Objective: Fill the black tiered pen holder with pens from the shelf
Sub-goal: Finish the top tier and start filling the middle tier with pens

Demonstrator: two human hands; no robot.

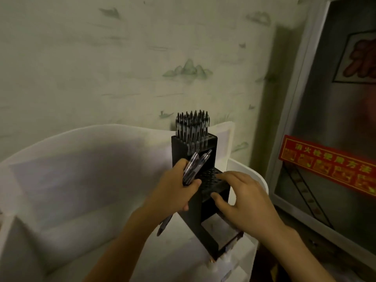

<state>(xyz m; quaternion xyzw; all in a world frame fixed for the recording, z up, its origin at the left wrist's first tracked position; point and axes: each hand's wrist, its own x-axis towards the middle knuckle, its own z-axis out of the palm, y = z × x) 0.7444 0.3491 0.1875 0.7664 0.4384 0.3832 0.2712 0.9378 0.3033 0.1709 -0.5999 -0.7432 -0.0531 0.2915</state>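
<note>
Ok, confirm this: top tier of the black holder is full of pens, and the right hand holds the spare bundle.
Wrong hand. In the head view the left hand grips the spare pens; the right hand rests open on the holder. The top tier does hold pens.

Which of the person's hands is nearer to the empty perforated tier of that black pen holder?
Right. The right hand rests on the empty tier; the left hand grips a bunch of pens beside its left edge.

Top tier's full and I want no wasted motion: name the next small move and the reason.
Probably have the right hand draw one pen from the bunch of pens in the left hand and drop it into the middle tier. Its holes look empty, the top tier is packed, and the right hand holds nothing.
</note>
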